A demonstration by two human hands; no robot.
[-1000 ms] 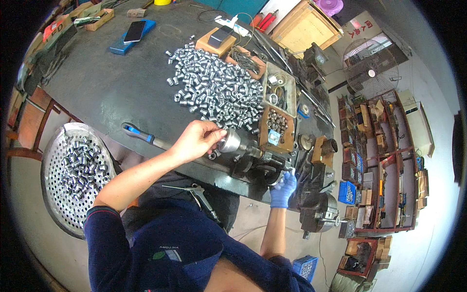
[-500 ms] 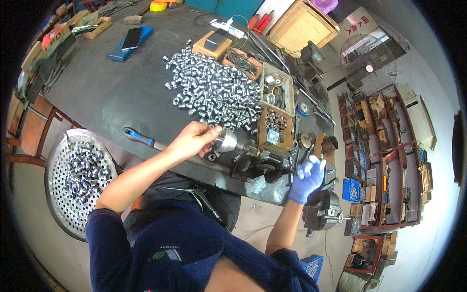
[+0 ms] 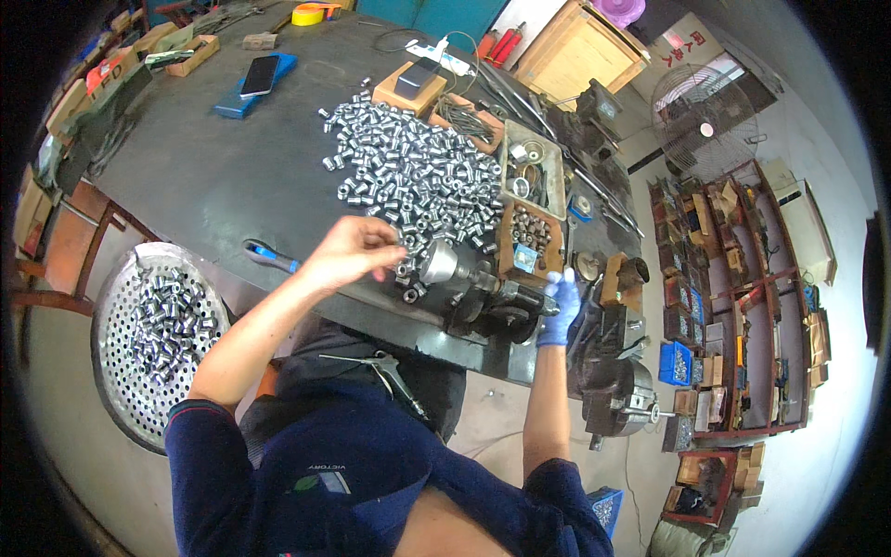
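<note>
A: From the head view, your left hand [image 3: 348,252] has drawn back from the face of the cone-shaped metal chuck [image 3: 438,263]. You had fingers against it a second ago; now there's a small gap.

B: And are your left fingers carrying anything?

A: They're bent together, tips just above a couple of flanged metal bushings beside the chuck. Whether you've pinched one, I can't tell; the parts are too small and overlapped there.

B: Your gloved right hand [image 3: 561,311] has shifted too. You had it low by the clamping fixture [image 3: 492,311], then lifted clear and spread; now it's in again, at the outer end of the spindle.

A: Touching it?

B: You're right up against that end in this view, but the glove hides whether your fingers have closed on it.

A: So you seem to be between two bushings at the chuck, with your right hand back at the mechanism's end.

B: Your main heap of bushings [image 3: 418,167] lies on the bench [image 3: 213,158], behind the chuck. You've a smaller batch [image 3: 167,325] in the perforated metal tray [image 3: 111,348] at your left.
</note>
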